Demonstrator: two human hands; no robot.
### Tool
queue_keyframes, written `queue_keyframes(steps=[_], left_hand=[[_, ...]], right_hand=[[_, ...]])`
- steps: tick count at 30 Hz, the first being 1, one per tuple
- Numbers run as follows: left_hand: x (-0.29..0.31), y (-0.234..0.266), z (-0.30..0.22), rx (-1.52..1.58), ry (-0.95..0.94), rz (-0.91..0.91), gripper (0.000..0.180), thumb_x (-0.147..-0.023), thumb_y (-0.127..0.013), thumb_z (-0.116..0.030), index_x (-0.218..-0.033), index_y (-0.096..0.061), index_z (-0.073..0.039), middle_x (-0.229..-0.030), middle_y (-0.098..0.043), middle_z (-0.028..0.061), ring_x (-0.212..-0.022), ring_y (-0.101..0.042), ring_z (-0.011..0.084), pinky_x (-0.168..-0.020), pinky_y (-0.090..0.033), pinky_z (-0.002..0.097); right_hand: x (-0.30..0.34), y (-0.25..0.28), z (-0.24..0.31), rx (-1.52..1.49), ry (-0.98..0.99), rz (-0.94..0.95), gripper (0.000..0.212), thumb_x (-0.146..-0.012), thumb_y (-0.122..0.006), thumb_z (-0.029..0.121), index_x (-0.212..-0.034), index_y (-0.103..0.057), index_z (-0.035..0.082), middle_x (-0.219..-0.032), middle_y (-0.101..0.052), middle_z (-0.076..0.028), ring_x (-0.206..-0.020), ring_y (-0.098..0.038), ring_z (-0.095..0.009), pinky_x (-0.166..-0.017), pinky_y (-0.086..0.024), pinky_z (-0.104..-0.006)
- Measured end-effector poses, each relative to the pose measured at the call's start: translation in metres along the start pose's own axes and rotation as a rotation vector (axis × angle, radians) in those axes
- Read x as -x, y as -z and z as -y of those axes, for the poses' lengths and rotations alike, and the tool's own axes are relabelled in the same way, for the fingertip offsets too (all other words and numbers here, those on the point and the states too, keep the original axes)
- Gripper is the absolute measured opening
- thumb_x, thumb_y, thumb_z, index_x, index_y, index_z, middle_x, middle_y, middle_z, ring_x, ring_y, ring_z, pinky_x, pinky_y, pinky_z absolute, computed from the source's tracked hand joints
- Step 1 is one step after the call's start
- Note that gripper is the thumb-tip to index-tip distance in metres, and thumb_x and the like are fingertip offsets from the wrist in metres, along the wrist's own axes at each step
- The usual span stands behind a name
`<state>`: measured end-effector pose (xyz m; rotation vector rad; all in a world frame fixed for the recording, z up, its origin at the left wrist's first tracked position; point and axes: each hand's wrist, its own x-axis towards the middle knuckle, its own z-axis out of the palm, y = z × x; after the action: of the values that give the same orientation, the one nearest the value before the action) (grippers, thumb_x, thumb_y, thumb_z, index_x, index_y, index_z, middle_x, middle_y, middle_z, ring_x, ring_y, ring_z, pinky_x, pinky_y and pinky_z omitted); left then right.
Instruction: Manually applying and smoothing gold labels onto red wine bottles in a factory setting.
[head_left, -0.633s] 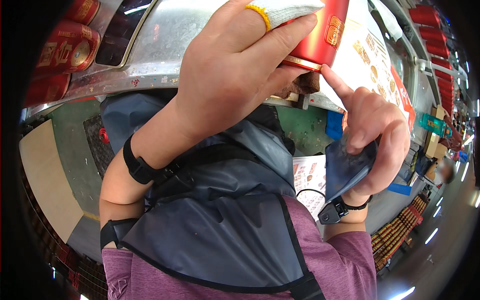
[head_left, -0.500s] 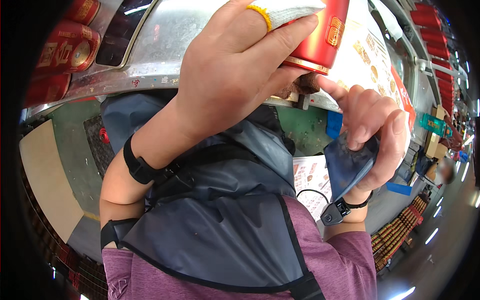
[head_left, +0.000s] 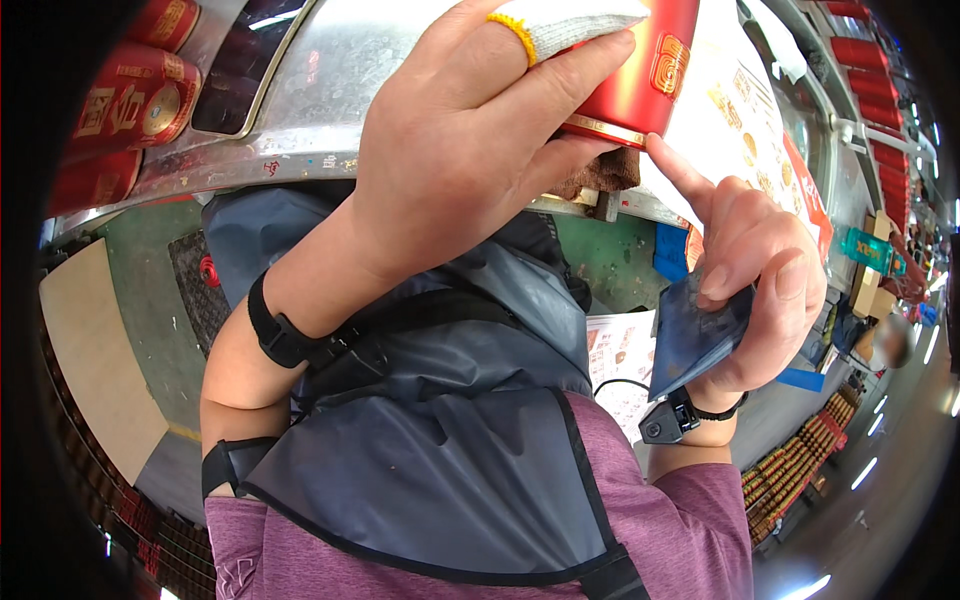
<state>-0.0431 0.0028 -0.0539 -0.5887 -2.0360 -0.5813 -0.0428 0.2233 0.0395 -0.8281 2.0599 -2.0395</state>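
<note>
My left hand (head_left: 470, 150) is wrapped round a red metallic can (head_left: 640, 85) with a gold rim, at the top of the view. A white knit finger cover (head_left: 575, 22) with a yellow edge sits on one of its fingers. The can's upper part runs out of the picture. My right hand (head_left: 755, 250) has its index finger stretched out, the tip at the can's lower gold rim. Its other fingers and thumb are curled round a dark blue flat sheet (head_left: 703, 325), which hangs below the palm.
A metal table (head_left: 315, 95) lies under the can, with a brown cloth (head_left: 610, 172) at its edge. A phone (head_left: 240, 70) and several red cans (head_left: 135, 95) stand at the left. Printed white paper (head_left: 735, 120) covers the table's right part. A blue bin (head_left: 670, 250) is below.
My right index finger has straightened and its tip has risen from just under the can to its rim. The right hand has shifted slightly right, turning the blue sheet. The left hand barely moves.
</note>
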Motion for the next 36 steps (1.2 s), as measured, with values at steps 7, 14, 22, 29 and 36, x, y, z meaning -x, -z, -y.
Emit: queue_keyframes(steps=[7,14,22,29,36], left_hand=[[0.003,-0.012,0.003,0.048,-0.027,-0.094,0.06,-0.072,-0.084,-0.01,-0.127,-0.068,0.004,-0.129,-0.066,0.0211,-0.115,-0.066,0.0366,-0.097,-0.052,0.0449],[0.002,-0.007,0.002,0.053,-0.02,-0.079,0.059,-0.072,-0.084,-0.01,-0.127,-0.068,0.004,-0.129,-0.066,0.0212,-0.116,-0.066,0.0366,-0.098,-0.052,0.0449],[0.002,-0.013,0.005,0.056,-0.03,-0.119,0.058,-0.072,-0.086,-0.011,-0.125,-0.069,0.005,-0.127,-0.067,0.021,-0.114,-0.067,0.0358,-0.096,-0.053,0.0438],[0.002,-0.014,0.004,0.067,-0.019,-0.13,0.057,-0.073,-0.086,-0.012,-0.125,-0.069,0.004,-0.126,-0.067,0.021,-0.113,-0.067,0.0353,-0.096,-0.053,0.0434],[0.003,-0.008,0.003,0.024,-0.002,-0.044,0.059,-0.07,-0.086,-0.01,-0.125,-0.069,0.004,-0.128,-0.067,0.0204,-0.115,-0.067,0.0355,-0.096,-0.053,0.0431]], right_hand=[[-0.006,-0.004,0.005,-0.046,-0.145,-0.096,0.048,-0.108,-0.042,0.032,-0.066,-0.049,0.008,-0.055,-0.037,0.0,-0.057,-0.038,-0.013,-0.099,-0.053,-0.063],[-0.009,0.003,0.0,-0.084,-0.112,-0.096,0.049,-0.109,-0.041,0.031,-0.066,-0.05,0.009,-0.055,-0.037,-0.001,-0.057,-0.036,-0.014,-0.098,-0.054,-0.0597],[-0.008,0.004,0.003,0.115,0.063,0.072,0.046,-0.104,-0.053,0.029,-0.064,-0.054,0.005,-0.057,-0.043,-0.002,-0.059,-0.041,-0.016,-0.098,-0.05,-0.0744],[-0.014,0.006,0.006,0.141,0.014,0.085,0.046,-0.103,-0.052,0.028,-0.063,-0.053,0.005,-0.057,-0.042,-0.003,-0.059,-0.04,-0.016,-0.09,-0.057,-0.0637],[-0.013,0.005,0.001,-0.107,-0.113,-0.042,0.052,-0.11,-0.044,0.038,-0.068,-0.049,0.006,-0.059,-0.036,0.0,-0.057,-0.038,-0.012,-0.076,-0.062,-0.0466]])
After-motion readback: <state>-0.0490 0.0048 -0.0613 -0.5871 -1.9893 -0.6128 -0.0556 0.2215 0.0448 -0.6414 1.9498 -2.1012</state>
